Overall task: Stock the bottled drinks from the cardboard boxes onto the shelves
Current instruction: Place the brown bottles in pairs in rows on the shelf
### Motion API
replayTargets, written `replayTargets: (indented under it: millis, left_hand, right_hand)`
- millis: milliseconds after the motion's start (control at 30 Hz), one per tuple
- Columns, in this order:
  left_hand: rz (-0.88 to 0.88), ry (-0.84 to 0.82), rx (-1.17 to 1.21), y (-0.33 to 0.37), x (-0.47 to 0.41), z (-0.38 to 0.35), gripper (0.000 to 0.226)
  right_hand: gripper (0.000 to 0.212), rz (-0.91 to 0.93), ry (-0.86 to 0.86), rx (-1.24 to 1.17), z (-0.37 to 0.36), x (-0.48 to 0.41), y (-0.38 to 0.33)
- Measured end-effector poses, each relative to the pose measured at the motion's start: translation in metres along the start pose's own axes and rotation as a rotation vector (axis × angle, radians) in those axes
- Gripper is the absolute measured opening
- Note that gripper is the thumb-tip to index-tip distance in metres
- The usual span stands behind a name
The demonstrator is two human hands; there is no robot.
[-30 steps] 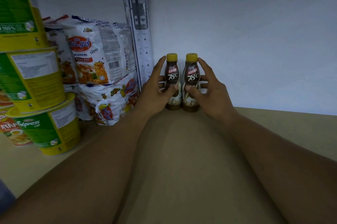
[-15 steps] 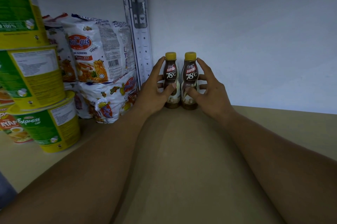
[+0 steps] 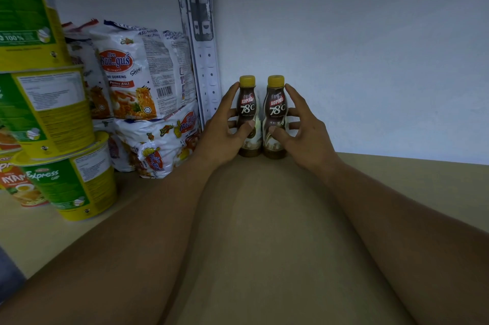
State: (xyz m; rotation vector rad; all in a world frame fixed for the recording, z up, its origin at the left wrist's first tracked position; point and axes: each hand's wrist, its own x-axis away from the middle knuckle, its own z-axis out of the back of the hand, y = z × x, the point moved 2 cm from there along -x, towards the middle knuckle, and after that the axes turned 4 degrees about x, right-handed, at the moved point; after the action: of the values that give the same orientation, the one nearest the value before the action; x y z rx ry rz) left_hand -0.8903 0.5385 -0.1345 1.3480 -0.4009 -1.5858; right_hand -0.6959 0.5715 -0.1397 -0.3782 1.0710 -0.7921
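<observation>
**Two coffee bottles set as a pair at the back of the shelf**

The left grip (image 3: pixel 225 130) is closed round the left bottle (image 3: pixel 247 108). Its thumb lies across the lower front and its fingers wrap the outer side. The right grip (image 3: pixel 304 135) holds the right bottle (image 3: pixel 277 110) in mirror fashion. Both holds sit low on the bodies, which probably keeps the yellow caps and labels clear and steadies the bases.

The bottles stand upright on the shelf (image 3: pixel 264 232), just beside each other, labels facing forward. That looks like the start of a tidy front-facing row. They are at or very near the back wall (image 3: pixel 370 59), which would leave the depth in front free for more stock.

The pair sits just right of the slotted upright (image 3: pixel 203 59). This seems to mark the drinks' section off from the noodle packets (image 3: pixel 137 81) and stacked cup noodles (image 3: pixel 45 112) to the left. No cardboard box is in view. Judging by the bare board to the right and in front, the stocking has hardly begun.
</observation>
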Motion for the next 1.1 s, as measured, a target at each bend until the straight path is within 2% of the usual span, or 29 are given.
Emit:
replayTargets:
  millis: [1100]
  left_hand:
    - [0.027, -0.052, 0.03, 0.0011, -0.0023, -0.0084, 0.089]
  right_hand:
    - [0.087, -0.015, 0.086, 0.038, 0.0056, 0.004, 0.0025]
